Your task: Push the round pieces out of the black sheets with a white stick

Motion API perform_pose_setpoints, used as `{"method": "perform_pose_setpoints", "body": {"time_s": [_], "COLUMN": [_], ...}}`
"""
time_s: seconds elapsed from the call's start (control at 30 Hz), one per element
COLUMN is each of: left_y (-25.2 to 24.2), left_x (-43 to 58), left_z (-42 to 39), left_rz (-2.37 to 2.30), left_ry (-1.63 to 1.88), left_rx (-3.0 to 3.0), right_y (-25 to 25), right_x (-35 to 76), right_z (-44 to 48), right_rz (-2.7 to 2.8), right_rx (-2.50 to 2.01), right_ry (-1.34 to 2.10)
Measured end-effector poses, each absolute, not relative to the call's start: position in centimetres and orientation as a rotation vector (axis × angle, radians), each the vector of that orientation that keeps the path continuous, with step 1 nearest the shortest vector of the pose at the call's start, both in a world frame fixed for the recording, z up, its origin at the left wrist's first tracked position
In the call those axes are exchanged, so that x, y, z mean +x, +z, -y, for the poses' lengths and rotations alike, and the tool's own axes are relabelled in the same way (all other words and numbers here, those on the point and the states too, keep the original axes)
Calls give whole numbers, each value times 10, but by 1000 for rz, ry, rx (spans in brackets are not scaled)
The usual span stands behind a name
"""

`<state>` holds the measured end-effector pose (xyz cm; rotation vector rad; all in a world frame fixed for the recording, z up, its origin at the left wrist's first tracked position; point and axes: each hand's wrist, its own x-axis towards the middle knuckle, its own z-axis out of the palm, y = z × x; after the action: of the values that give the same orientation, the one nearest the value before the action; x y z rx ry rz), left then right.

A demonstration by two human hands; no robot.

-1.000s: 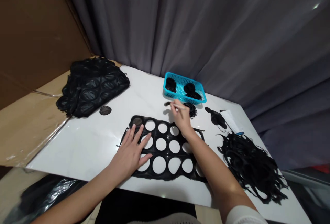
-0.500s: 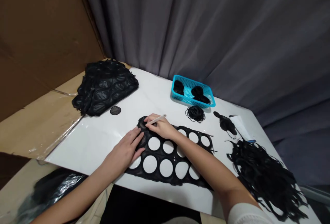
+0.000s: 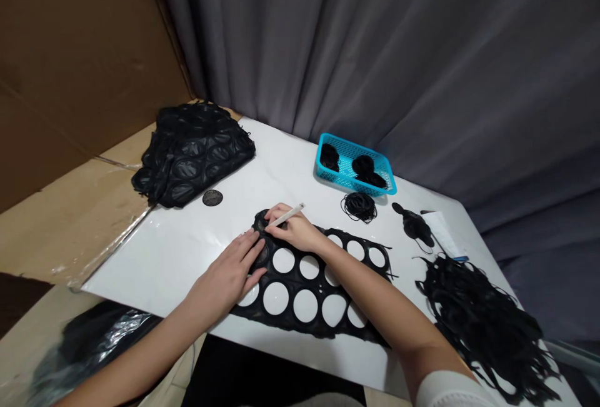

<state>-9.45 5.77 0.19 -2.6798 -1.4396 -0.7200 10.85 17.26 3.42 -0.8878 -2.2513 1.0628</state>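
A black sheet with round punched holes (image 3: 323, 291) lies flat on the white table (image 3: 187, 251). My left hand (image 3: 232, 272) rests flat on the sheet's left end, fingers spread. My right hand (image 3: 293, 230) is closed round a thin white stick tool (image 3: 287, 216); the tool's tip is at the sheet's far left corner, where a dark disc still sits in its hole. One loose black disc (image 3: 212, 197) lies on the table beyond the sheet.
A pile of black sheets (image 3: 194, 150) sits at the back left. A blue basket (image 3: 355, 172) with black pieces stands at the back, a coil of black bands (image 3: 359, 206) before it. Black scraps (image 3: 487, 326) heap at the right; cardboard (image 3: 70, 82) on the left.
My right hand came back from near the blue basket to the sheet's far left corner with the stick tool. My left hand slid slightly left on the sheet.
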Motion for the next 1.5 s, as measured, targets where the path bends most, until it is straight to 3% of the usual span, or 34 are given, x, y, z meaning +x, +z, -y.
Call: {"method": "perform_pose_setpoints", "body": {"time_s": [0.23,0.5,0.73,0.9,1.5], "left_y": [-3,8,11,2,5], "left_x": [-94,-97,-111,-114,-113], "left_z": [-61,-63,-29,-10,-10], "left_rz": [1464,1464,1490,1477,1430], "left_ry": [-709,-782,-819,-769,-761], "left_rx": [-2711,-2718,-2640,-2661,-2665], "right_y": [24,57,51,42,41], "right_x": [91,136,113,101,98], "right_z": [-144,-202,-128,-106,-104], "right_rz": [2383,1765,2189,2212,2278], "right_rx": [-1020,-1258,-896,-890,-919], "right_ry": [585,557,882,1073,1049]}}
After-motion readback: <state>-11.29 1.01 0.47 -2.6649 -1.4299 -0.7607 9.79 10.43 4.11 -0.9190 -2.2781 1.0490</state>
